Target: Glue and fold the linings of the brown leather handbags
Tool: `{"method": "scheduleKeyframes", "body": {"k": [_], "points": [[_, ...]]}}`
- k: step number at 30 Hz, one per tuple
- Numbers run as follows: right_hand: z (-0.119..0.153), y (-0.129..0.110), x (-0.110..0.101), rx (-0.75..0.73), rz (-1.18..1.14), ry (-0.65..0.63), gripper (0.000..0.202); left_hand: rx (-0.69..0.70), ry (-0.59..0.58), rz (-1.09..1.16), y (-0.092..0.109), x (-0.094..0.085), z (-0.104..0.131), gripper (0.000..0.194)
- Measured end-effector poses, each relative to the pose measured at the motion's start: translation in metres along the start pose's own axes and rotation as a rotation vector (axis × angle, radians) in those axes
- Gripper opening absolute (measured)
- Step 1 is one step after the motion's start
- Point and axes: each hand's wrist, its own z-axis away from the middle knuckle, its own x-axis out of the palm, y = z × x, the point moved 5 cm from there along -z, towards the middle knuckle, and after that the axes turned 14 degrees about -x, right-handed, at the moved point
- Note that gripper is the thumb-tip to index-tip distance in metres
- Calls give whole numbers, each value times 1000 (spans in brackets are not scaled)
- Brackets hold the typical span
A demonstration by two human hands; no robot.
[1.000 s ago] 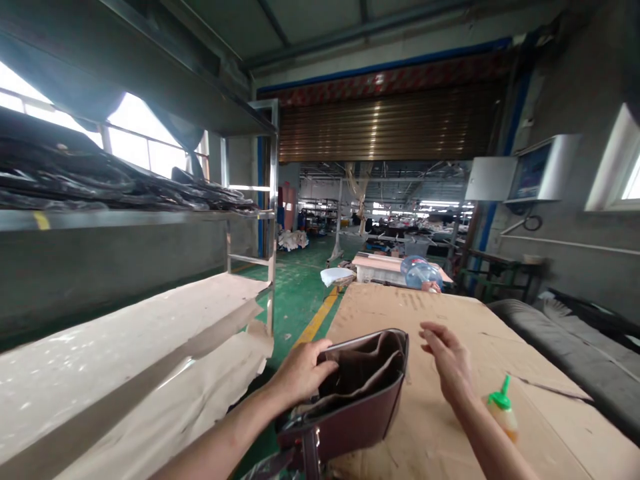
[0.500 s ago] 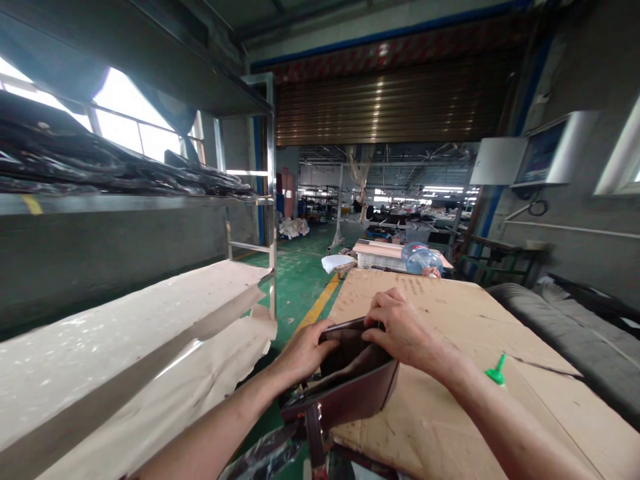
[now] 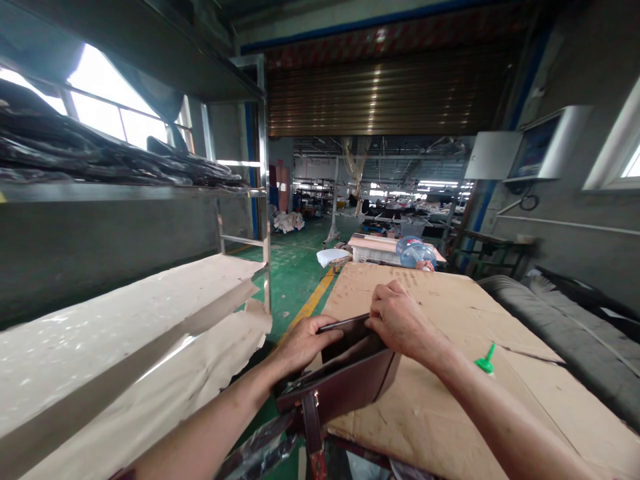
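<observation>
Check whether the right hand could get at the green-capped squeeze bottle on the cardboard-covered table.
Probably yes: the green-capped squeeze bottle stands on bare cardboard beside the right forearm, nothing between, though the right hand grips the brown leather bag.

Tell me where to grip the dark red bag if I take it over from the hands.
Probably at the top rim of the bag, coming from above. Its mouth faces up at the table edge, and the left hand and right hand already pinch that stiff rim. The strap hangs loose below.

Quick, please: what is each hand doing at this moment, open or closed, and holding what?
Left hand: closed on the near edge of the brown bag.
Right hand: closed on the bag's far top edge.
</observation>
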Motion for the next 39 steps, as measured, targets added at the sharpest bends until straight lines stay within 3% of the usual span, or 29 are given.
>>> {"method": "scheduleKeyframes", "body": {"k": [6, 13, 20, 27, 32, 39], "points": [[-4, 1, 3, 6, 31, -41, 18, -29, 51, -83, 10, 1, 0, 40], [7, 6, -5, 83, 0, -36, 10, -65, 172, -297, 28, -8, -4, 28], [30, 26, -16, 86, -54, 9, 14, 21, 154, -503, 50, -6, -12, 18], [24, 27, -12, 160, -76, 51, 15, 78, 72, -523, 69, 15, -28, 23], [24, 26, -13, 217, -101, 30, 15, 82, 73, -569, 73, 22, -32, 22], [25, 26, -14, 217, -81, 0, 14, 69, 109, -606, 69, 17, -33, 19]]}}
